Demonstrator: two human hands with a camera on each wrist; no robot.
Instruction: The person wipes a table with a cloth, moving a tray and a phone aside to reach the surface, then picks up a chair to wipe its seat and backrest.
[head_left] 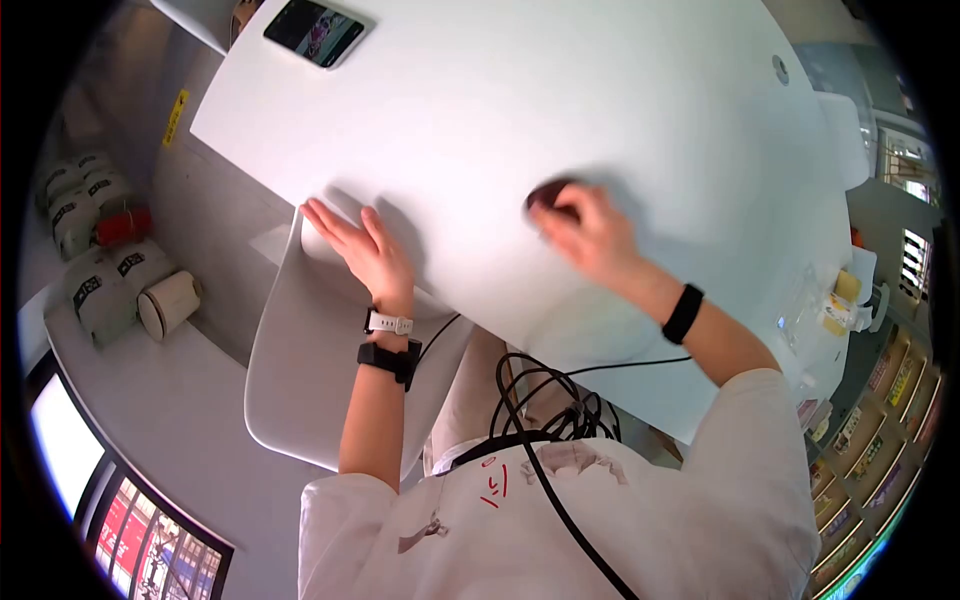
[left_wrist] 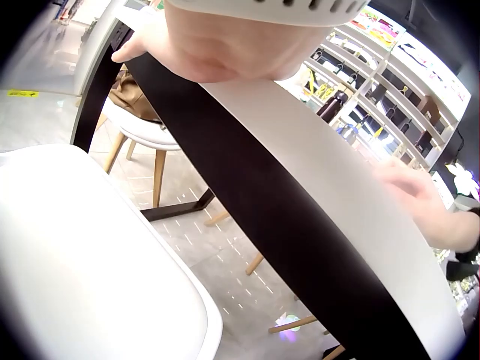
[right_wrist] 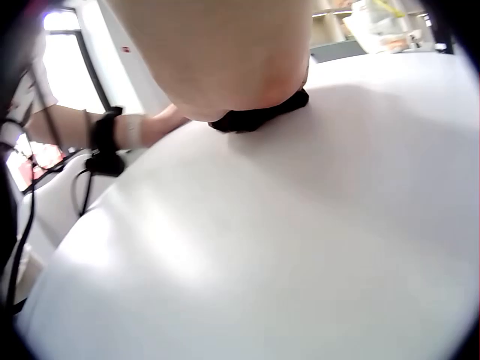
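My left hand (head_left: 355,245) lies flat with straight fingers on the near edge of a large white table (head_left: 500,100), above a white chair (head_left: 300,370). In the left wrist view the left hand (left_wrist: 217,45) rests on the table's rim (left_wrist: 337,172). My right hand (head_left: 585,235) is blurred on the tabletop, fingers curled over a small dark cloth (head_left: 548,192). The right wrist view shows the dark cloth (right_wrist: 259,116) pressed under my palm against the white surface (right_wrist: 300,240), with the left hand (right_wrist: 161,124) beyond it.
A phone (head_left: 314,31) lies face up at the table's far left corner. Clear packets (head_left: 835,305) sit at the right end. Black cables (head_left: 540,400) hang at my chest. Wrapped rolls (head_left: 100,260) stand on the floor at left; shop shelves (head_left: 880,400) are at right.
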